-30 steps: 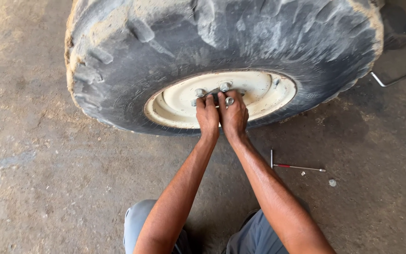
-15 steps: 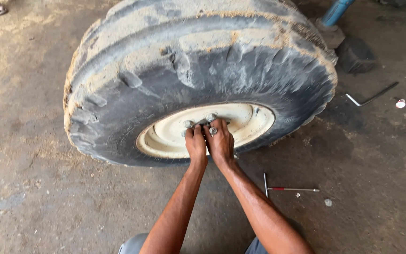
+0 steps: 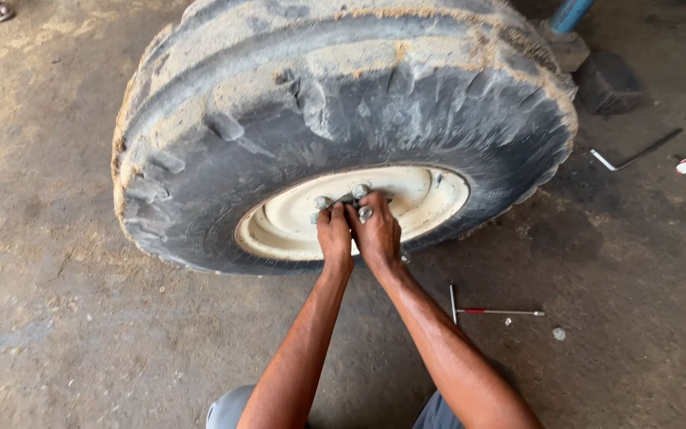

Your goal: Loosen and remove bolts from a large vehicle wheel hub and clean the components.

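A big, muddy black tyre (image 3: 343, 103) on a cream steel rim (image 3: 279, 226) stands upright on the concrete floor. Several grey bolts (image 3: 323, 202) stick out at the rim's hub. My left hand (image 3: 333, 236) and my right hand (image 3: 376, 232) are pressed side by side on the hub, fingers curled around the bolts and the small metal part between them. What exactly the fingers grip is hidden by the hands.
A T-shaped wrench with a red band (image 3: 490, 311) lies on the floor right of my arms, with small washers (image 3: 559, 334) near it. A bent L-shaped bar (image 3: 635, 154) and a white cap (image 3: 684, 166) lie at right. A blue post (image 3: 570, 14) stands behind the tyre.
The view has tilted up and back, so more of the tyre's top shows. Both hands stay together on the hub bolts.
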